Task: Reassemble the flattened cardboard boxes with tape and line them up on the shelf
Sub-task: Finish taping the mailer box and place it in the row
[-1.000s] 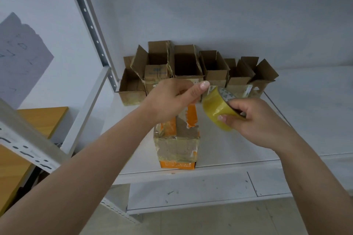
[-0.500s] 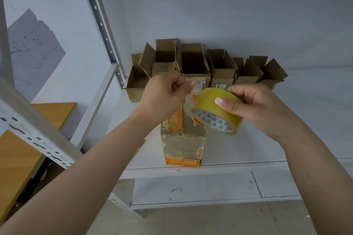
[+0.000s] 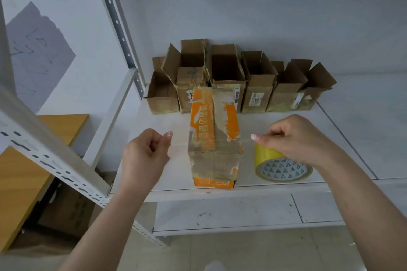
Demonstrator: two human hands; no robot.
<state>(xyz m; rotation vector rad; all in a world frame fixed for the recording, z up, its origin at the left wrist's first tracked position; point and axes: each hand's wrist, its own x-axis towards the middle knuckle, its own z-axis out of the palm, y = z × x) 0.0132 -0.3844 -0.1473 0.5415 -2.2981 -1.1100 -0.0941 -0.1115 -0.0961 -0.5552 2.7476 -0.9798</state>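
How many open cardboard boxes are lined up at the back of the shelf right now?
6, in one row against the back wall, left to right: first, second, third, fourth, fifth, sixth. More could be hidden behind them.

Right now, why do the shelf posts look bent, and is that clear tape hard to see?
Head view: the wide lens bows the white metal shelf post near the edges; soft even light, faint shadows. The stretched clear tape strip shows only as a pale sheen over the orange-printed cardboard box.
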